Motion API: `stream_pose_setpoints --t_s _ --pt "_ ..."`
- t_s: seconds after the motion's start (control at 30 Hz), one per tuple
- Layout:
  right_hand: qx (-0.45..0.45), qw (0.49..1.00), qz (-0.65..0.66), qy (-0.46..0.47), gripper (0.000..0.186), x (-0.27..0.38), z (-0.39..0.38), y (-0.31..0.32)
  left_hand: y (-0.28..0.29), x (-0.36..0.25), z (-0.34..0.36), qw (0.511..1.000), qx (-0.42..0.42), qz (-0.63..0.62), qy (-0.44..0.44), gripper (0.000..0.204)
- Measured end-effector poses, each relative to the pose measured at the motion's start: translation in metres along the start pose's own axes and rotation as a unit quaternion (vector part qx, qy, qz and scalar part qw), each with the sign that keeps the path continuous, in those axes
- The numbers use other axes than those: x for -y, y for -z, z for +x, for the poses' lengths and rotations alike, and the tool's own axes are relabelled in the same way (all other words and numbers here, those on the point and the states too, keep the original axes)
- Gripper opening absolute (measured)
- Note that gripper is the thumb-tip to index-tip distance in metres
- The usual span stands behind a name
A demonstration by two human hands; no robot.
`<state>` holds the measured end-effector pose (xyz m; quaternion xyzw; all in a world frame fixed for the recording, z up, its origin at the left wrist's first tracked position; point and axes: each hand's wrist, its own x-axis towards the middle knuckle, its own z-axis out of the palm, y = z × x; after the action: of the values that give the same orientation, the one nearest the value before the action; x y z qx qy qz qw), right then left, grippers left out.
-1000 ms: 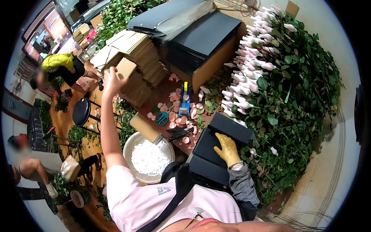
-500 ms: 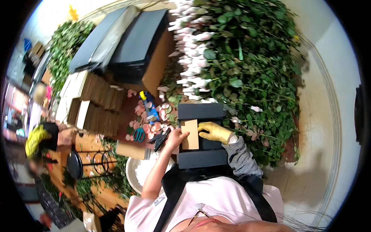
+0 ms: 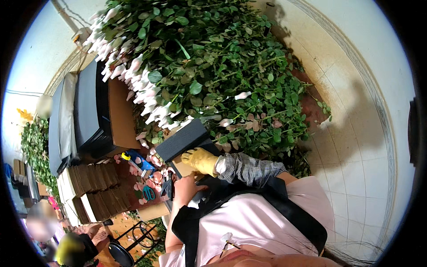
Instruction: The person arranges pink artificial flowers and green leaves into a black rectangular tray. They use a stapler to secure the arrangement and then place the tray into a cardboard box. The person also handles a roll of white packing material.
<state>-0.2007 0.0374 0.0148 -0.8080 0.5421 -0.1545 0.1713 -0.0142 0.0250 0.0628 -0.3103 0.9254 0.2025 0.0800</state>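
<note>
A tan cardboard piece (image 3: 181, 169) lies on a black corrugated sheet (image 3: 182, 140) whose far flap stands toward the flowers. My right hand (image 3: 202, 161), in a yellow glove, rests over the cardboard with its fingers stretched leftward near that flap. At the cardboard's near side is my bare left hand (image 3: 186, 189), touching the edge, its thumb spread away from the fingers. The near part of the sheet is hidden behind my hands and the black apron (image 3: 222, 200). Teal-handled scissors (image 3: 148, 192) lie left of my left hand, beside scattered pink petals (image 3: 153, 179).
Pink-white wrapped rose heads (image 3: 147, 91) and leafy stems (image 3: 249, 66) are heaped beyond my hands. Stacked black sheets (image 3: 91, 107) and folded cardboard (image 3: 100, 178) stand left. A blue-and-yellow tool (image 3: 140, 163) lies among petals. A stool (image 3: 122, 253) and other people are lower left.
My view has turned, so the sheet now sits tilted. My gloved right hand has moved from the cardboard's right edge to lie across it; my left hand has shifted to the near edge.
</note>
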Motion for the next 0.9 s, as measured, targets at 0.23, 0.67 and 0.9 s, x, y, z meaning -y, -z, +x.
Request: stream_pose_setpoints --t_s 0.23,0.67,0.9 --pt "-0.205 0.912 0.353 -0.045 0.034 -0.06 -0.03 0.146 -0.019 -0.015 -0.002 0.996 -0.052 0.056 0.041 0.047" --pt "-0.342 0.872 -0.346 -0.056 0.018 -0.125 -0.009 0.257 -0.012 -0.015 -0.003 0.998 -0.035 0.04 0.044 0.057" --pt "-0.239 0.964 -0.116 -0.013 0.021 -0.071 -0.117 0.213 -0.072 0.097 0.007 0.88 0.005 -0.469 0.074 0.059"
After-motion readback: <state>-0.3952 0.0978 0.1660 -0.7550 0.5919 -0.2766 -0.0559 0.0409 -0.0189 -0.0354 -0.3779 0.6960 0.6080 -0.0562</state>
